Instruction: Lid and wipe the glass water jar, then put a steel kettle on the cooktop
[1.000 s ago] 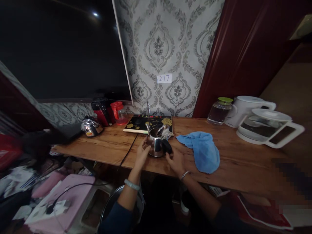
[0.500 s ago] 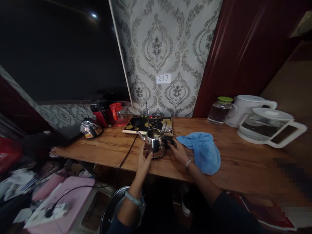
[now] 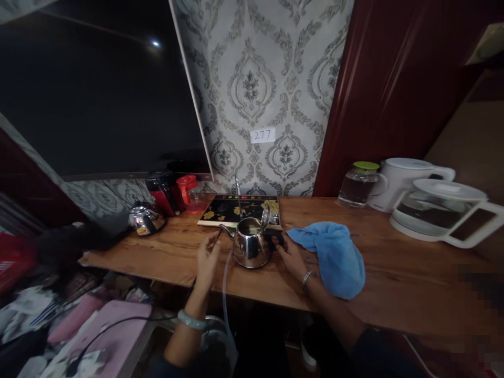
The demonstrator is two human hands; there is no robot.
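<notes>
A shiny steel kettle (image 3: 251, 251) with its lid tipped up stands on the wooden table (image 3: 315, 286), just in front of a black electric tea stove (image 3: 220, 209) with gold flowers. My right hand (image 3: 290, 255) is closed round the kettle's black handle. Left of the spout, my left hand (image 3: 208, 258) is off the kettle, its fingers slightly apart over the stove's black cord. I see nothing held in it, though the palm is hidden. A clear tube (image 3: 225, 286) hangs over the table's front edge between that hand and the kettle.
A thin metal spout (image 3: 238, 191) rises at the stove. A blue cloth (image 3: 340, 260) lies right of my right hand. Farther right are a green-lidded jug (image 3: 357, 188), a white kettle (image 3: 403, 181) and a glass kettle (image 3: 437, 212). Leftward stand a small steel kettle (image 3: 145, 219) and a red-lidded jug (image 3: 192, 195).
My left hand has let go of the kettle's side and moved left. My right hand stays at the handle. The clear tube has come into sight, and the view has tipped slightly upward.
</notes>
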